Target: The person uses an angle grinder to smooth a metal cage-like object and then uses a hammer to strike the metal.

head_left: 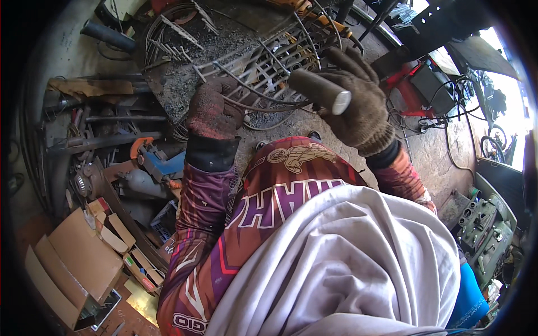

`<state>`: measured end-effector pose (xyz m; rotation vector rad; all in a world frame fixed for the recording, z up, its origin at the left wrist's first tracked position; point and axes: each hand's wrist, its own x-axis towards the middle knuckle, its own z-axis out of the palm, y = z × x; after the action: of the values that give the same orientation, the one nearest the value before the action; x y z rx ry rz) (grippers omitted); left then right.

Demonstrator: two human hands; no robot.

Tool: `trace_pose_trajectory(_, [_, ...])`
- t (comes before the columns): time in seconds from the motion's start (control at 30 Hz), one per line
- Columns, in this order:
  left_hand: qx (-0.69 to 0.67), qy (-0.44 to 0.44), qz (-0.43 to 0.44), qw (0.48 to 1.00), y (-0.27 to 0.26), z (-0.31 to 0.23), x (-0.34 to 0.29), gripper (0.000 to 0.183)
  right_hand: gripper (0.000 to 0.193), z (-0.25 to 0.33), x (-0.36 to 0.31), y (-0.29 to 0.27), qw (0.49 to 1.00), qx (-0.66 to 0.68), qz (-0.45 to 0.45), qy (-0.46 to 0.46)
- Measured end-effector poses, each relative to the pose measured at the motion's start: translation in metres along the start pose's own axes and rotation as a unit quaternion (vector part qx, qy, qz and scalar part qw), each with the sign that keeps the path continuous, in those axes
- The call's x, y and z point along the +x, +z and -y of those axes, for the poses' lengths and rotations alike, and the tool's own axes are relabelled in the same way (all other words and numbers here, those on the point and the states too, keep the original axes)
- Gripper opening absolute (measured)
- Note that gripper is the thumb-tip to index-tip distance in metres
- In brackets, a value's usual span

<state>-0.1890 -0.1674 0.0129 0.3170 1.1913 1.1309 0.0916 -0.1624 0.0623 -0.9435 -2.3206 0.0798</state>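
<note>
My left hand (pixel 214 109), in a dark reddish work glove, is closed with curled fingers at the near left edge of a welded metal grille (pixel 252 70); the fingertips are partly hidden. The grille has parallel bars and curved rods and lies on the work surface. My right hand (pixel 361 109), in a brown knit glove, is over its right side. A thick metal cylinder (pixel 316 88), like a hammer head, lies across the thumb side of that hand, its bright flat end toward me. Some fingers reach forward past it, and no handle can be made out.
Dark grit covers the work surface (pixel 188 70), with coiled wire and thin rods. A yellow power tool (pixel 328 25) lies beyond the grille. Metal stock and a blue-orange tool (pixel 159 159) are on the left, above cardboard boxes (pixel 84 252). A red-and-black machine (pixel 423 89) and cables sit right.
</note>
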Motion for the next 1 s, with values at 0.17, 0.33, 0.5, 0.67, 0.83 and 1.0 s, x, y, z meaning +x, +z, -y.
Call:
trace_pose_trajectory(0.17, [-0.182,-0.139,0.083,0.97,0.008,0.009,0.002,0.031,0.041,-0.029,-0.021,0.017,0.998,0.048,0.004,-0.035])
trace_pose_trajectory(0.33, [-0.19,-0.152,0.131,0.961,0.003,0.026,0.005,0.037,0.036,-0.04,-0.012,0.011,0.994,0.064,-0.021,-0.086])
trace_pose_trajectory(0.5, [-0.056,-0.071,0.145,0.985,0.014,0.03,-0.021,0.059,0.035,-0.048,-0.006,0.017,0.964,0.245,-0.066,0.083])
trace_pose_trajectory(0.67, [0.363,0.416,-0.064,0.831,0.047,0.043,-0.051,0.067,0.029,-0.087,-0.015,0.045,0.988,0.07,-0.133,-0.011])
trace_pose_trajectory(0.83, [0.47,0.405,0.033,0.784,0.04,0.032,-0.051,0.053,0.035,-0.078,-0.007,0.032,0.81,0.497,-0.006,0.312])
trace_pose_trajectory(1.0, [0.532,0.485,0.009,0.694,0.044,0.025,-0.046,0.043,0.04,-0.085,-0.003,0.026,0.751,0.559,0.051,0.347])
